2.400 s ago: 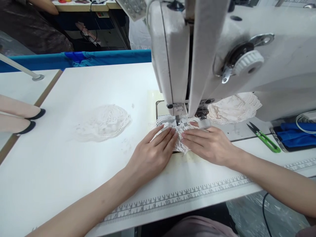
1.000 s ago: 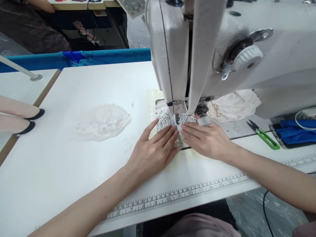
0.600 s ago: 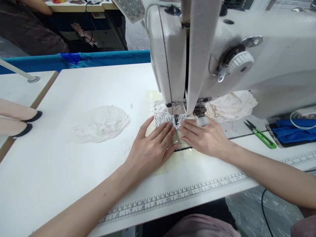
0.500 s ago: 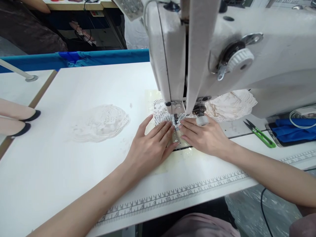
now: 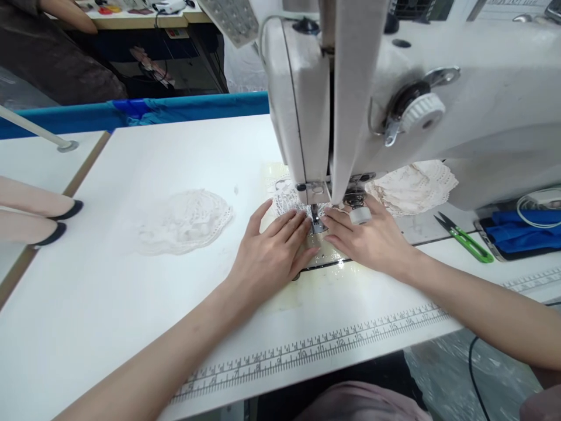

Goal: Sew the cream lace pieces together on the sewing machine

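Both hands lie open and flat, palms down, gripping nothing. My left hand (image 5: 269,257) has its fingertips on the near edge of the lace (image 5: 287,202). My right hand (image 5: 372,240), with a white thimble (image 5: 360,216) on one finger, has its fingertips just beside the foot (image 5: 316,219); I cannot tell whether they touch the lace. The lace is a small white openwork piece with a scalloped edge, lying on the plate (image 5: 328,254) under the foot, most of it to the left and behind, partly hidden by the machine (image 5: 460,134). I see a white table (image 5: 109,304) with a printed ruler (image 5: 315,349) along its near edge. One lace pile (image 5: 184,221) sits well to the left, another (image 5: 414,186) under the machine's arm, near the green snips (image 5: 465,238) and a blue cloth (image 5: 521,233). A blue strip (image 5: 184,106) runs along the far edge, and beyond it a second bench with another person's hand (image 5: 68,14). What shows of the lace runs left to right across the plate, scallops towards my hands; its true long axis I cannot tell.
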A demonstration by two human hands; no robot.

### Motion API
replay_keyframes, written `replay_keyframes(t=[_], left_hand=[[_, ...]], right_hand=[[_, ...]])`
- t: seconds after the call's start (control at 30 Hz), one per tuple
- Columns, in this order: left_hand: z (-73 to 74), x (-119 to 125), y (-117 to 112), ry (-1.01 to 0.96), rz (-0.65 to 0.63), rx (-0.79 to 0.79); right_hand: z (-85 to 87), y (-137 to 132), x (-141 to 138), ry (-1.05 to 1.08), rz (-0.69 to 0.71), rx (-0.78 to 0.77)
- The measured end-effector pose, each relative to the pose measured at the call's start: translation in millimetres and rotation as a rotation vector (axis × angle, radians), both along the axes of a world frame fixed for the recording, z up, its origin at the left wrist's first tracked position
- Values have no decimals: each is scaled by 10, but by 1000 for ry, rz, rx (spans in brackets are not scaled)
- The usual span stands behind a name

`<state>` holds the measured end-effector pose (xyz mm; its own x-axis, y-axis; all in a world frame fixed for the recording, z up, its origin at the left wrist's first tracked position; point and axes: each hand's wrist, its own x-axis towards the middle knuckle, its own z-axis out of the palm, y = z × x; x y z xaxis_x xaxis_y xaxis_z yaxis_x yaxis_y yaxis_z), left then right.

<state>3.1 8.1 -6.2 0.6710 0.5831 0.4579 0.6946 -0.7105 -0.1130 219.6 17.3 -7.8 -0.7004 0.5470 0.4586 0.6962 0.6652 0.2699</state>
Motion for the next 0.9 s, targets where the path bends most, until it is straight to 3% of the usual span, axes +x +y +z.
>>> replay_keyframes(t=[0.2, 0.47, 0.53, 0.67, 0.7, 0.77, 0.87, 0.9], left_hand=[[-2, -23, 3, -16, 7, -3], [55, -61, 7, 37, 136, -23], [89, -35, -89, 52, 50, 9], [171, -18, -319, 7, -404, 70], [188, -28, -350, -29, -451, 101], [210, -56, -356, -93, -315, 135], [196, -77, -264, -84, 145, 4], [179, -72, -225, -66, 240, -59]], right_hand=[[76, 13, 31, 19, -40, 18], [99, -37, 36, 91, 23, -77], [77, -75, -2, 99, 84, -175], [65, -144, -62, 96, 337, -379], [74, -151, -61, 118, 401, -405], [105, -153, -40, 194, 496, -451], [163, -141, 12, 308, 543, -545], [180, -139, 26, 331, 537, -580]])
